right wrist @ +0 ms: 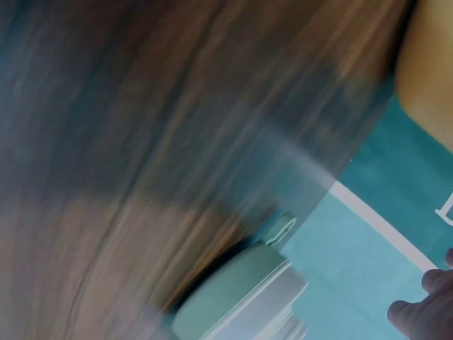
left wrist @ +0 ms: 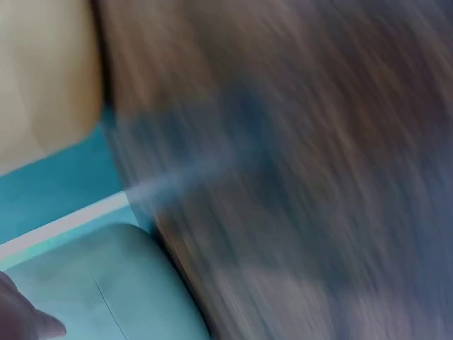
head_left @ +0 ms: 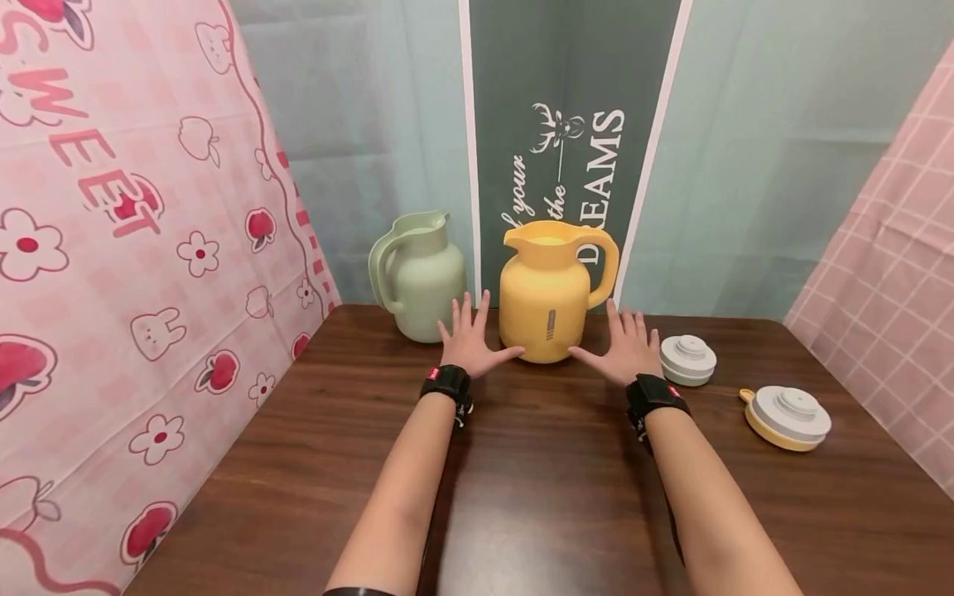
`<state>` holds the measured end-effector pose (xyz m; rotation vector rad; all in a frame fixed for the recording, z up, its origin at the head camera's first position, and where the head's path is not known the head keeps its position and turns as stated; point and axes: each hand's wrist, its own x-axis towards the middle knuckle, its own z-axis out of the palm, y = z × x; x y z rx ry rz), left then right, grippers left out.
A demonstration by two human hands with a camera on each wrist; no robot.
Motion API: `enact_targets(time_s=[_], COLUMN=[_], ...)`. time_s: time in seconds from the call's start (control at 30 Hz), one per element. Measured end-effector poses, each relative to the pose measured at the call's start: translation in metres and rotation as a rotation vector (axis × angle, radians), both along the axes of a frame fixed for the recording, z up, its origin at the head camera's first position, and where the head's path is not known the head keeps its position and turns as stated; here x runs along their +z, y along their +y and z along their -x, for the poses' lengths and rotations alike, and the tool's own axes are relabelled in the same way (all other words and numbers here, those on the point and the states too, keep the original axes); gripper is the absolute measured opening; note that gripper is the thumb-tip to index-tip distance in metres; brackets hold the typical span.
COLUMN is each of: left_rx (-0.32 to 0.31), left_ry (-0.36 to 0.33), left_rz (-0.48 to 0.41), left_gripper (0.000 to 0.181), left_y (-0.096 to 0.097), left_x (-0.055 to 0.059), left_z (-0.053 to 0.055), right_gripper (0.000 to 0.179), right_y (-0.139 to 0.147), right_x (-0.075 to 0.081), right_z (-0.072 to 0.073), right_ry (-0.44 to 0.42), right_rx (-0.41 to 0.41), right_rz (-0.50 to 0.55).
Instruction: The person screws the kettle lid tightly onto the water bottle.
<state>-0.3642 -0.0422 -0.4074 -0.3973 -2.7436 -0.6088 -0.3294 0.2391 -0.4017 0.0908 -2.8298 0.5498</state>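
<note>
A yellow jug [head_left: 544,302] with a spout and a loop handle on its right stands upright near the back of the table. Left of it is a pale green jug [head_left: 428,285], its handle turned to the left. My left hand [head_left: 473,343], fingers spread, is in front of the gap between the two jugs. On the other side, my right hand [head_left: 622,348] is also spread, its thumb pointing at the yellow jug's base. Neither hand holds anything. In the right wrist view a green-rimmed lid [right wrist: 241,290] lies below the right fingertips [right wrist: 425,312].
Right of my right hand lies the white and green lid [head_left: 687,361]; a white and yellow lid [head_left: 788,418] with a small tab is nearer the right edge. Patterned pink cloth [head_left: 149,290] hangs on the left, a grey-blue curtain [head_left: 358,124] behind the brown table [head_left: 537,497].
</note>
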Motion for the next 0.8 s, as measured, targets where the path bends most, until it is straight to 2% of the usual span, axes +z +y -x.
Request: enact_targets(time_s=[0.13,0.23,0.33,0.4,0.53,0.63,0.8], left_rx=[-0.050,-0.113,-0.168,-0.178,-0.154,-0.134,-0.146], left_ry=[0.013,0.017,0.013,-0.007,-0.041,-0.088,-0.173], left_rz=[-0.214,-0.381,-0.522,-0.598,-0.697,-0.737,-0.802], left_gripper=[0.120,0.120,0.117,0.115,0.110,0.104,0.094], left_y=[0.006,0.012,0.017,0.022,0.029,0.032,0.034], left_x=[0.008,0.014,0.019,0.021,0.022,0.022,0.026], left_z=[0.000,0.000,0.001,0.002,0.005,0.006,0.009], right_gripper=[0.116,0.114,0.112,0.111,0.110,0.110,0.112], right_y=[-0.007,-0.014,-0.021,-0.024,-0.031,-0.035,-0.039], right_x=[0.007,0.012,0.014,0.015,0.013,0.013,0.016], right_z=[0.003,0.003,0.004,0.006,0.008,0.009,0.014], right_ry=[0.069,0.119,0.159,0.171,0.152,0.139,0.110], right_rx=[0.022,0.063,0.111,0.128,0.129,0.130,0.132], right_rz=[0.093,0.187,0.292,0.352,0.456,0.517,0.569])
